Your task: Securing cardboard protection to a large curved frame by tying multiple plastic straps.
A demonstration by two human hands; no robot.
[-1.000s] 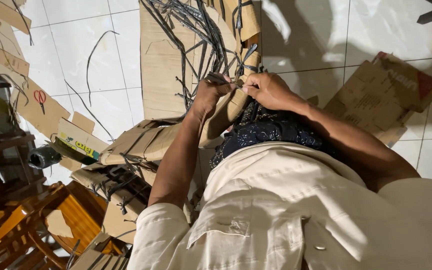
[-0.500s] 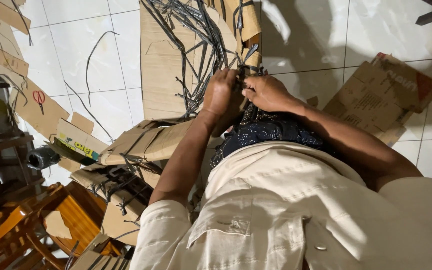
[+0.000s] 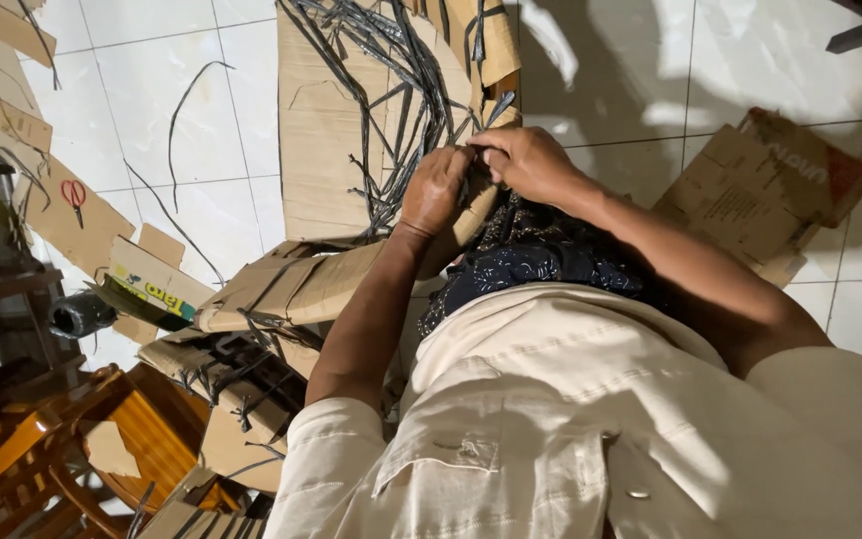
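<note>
Two hands meet just beyond your lap, and both are busy with the same dark plastic strap [image 3: 479, 170]. Nearest to you is your cream shirt [image 3: 551, 419], and past it the dark patterned cloth [image 3: 541, 265] over your legs. Your left hand [image 3: 435, 190] is curled shut, knuckles up, fingers pinching the strap where it crosses a narrow cardboard strip [image 3: 473, 215]. Your right hand [image 3: 526, 160] sits just to the right of it, touching it, fingers bent and pressed together on the same strap; how the fingertips grip it you cannot tell, as they are hidden behind the knuckles.

To the near left, a bundle of folded cardboard [image 3: 281, 294] tied with dark straps lies against your left arm, and a wooden chair [image 3: 62, 449] stands at the near left corner. Farther left, a black tape roll [image 3: 80, 314] lies on the white floor tiles [image 3: 202, 200], and red-handled scissors [image 3: 74, 192] rest on a cardboard scrap.

Beyond your hands, a flat cardboard sheet [image 3: 321, 130] carries a tangled pile of loose straps [image 3: 401, 60]. Well off to the right lies a flattened brown box [image 3: 770, 195].
</note>
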